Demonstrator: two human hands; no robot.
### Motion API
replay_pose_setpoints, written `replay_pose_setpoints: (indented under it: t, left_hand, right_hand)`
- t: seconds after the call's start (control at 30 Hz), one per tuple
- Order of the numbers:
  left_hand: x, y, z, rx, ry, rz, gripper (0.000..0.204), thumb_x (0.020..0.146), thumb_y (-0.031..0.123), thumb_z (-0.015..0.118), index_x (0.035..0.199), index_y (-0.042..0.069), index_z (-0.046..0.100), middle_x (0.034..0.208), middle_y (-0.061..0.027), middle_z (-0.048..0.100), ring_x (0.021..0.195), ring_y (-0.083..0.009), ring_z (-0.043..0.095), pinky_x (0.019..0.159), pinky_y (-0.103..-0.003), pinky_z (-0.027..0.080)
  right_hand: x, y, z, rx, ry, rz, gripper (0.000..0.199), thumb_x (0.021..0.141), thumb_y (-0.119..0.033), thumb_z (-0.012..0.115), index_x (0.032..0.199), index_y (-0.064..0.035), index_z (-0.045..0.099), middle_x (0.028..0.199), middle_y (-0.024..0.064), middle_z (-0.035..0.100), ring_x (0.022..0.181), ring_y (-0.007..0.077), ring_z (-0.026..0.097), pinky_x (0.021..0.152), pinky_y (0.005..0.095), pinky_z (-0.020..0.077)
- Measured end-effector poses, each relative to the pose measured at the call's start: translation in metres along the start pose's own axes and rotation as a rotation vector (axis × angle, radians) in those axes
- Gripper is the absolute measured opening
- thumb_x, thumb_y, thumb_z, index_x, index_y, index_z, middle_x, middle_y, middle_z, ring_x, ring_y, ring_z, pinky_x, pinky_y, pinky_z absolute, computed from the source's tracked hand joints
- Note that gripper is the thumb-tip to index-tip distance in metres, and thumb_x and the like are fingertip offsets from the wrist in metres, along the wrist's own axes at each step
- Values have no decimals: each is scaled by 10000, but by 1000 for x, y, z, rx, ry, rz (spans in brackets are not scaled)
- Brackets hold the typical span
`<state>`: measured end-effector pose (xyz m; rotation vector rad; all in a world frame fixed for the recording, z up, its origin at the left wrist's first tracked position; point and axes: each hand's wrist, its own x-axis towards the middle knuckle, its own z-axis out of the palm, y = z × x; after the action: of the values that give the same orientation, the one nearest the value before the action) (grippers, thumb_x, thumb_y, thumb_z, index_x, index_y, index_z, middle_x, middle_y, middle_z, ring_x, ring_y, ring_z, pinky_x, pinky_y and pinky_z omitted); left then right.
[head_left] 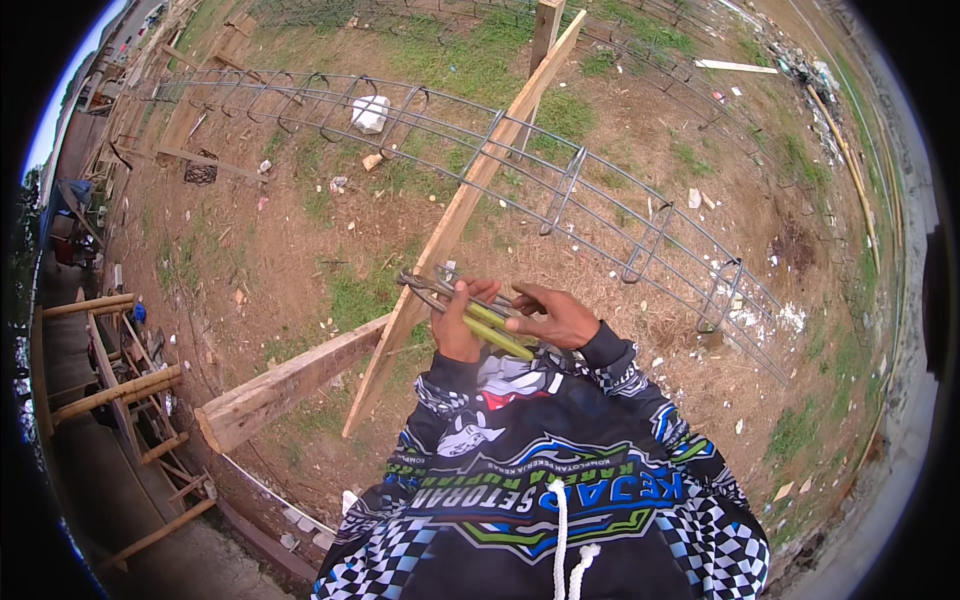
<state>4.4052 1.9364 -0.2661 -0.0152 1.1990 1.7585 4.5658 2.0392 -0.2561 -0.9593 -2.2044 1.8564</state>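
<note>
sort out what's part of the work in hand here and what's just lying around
In hand: pliers with yellow-green handles, held by left hand and right hand; bent steel bars at the plier tips; long rebar cage.

Lying about: white block, timber beam, leaning plank, scattered litter.

Rebar cage (pixel 560 190) lies across plank (pixel 470 195), seemingly behind beam (pixel 290 385).

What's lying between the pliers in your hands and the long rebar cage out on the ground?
In the head view, a slanted pale wooden plank crosses between the yellow-handled pliers and the curved steel rebar cage, over patchy grass and dirt.
</note>
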Motion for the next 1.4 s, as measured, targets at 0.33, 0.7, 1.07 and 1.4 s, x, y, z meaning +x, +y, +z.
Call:
replay_pose_setpoints:
  t: [0.33,0.7,1.07,1.4]
  left_hand:
    - [15,5,-38,-129,272,-35,479,964,556,418,883,92,505,669,-6,470,576,-125,472,528,-264,416]
    - [3,14,-83,-3,351,102,445,993,498,392,825,89,441,632,-17,467,526,-102,418,484,-242,348]
    - [-17,48,-108,349,158,172,381,1023,319,384,770,45,461,627,-51,482,582,-129,475,609,-272,418]
    - [-68,122,-84,855,-64,260,316,1011,277,434,877,-2,493,639,-55,517,603,-131,527,606,-293,471]
  right_hand:
    - [40,21,83,511,-465,204,562,764,-10,562,1318,32,474,1182,128,613,1048,195,585,876,311,463]
    - [43,-42,71,412,214,216,233,859,39,521,1079,27,599,948,125,690,738,108,639,642,231,501]
    - [164,-28,63,72,344,-387,168,774,45,574,873,-22,692,832,100,689,783,193,666,711,298,506]
    - [181,76,104,-380,287,49,435,732,-282,712,1110,-78,644,977,176,674,931,368,626,843,440,490]
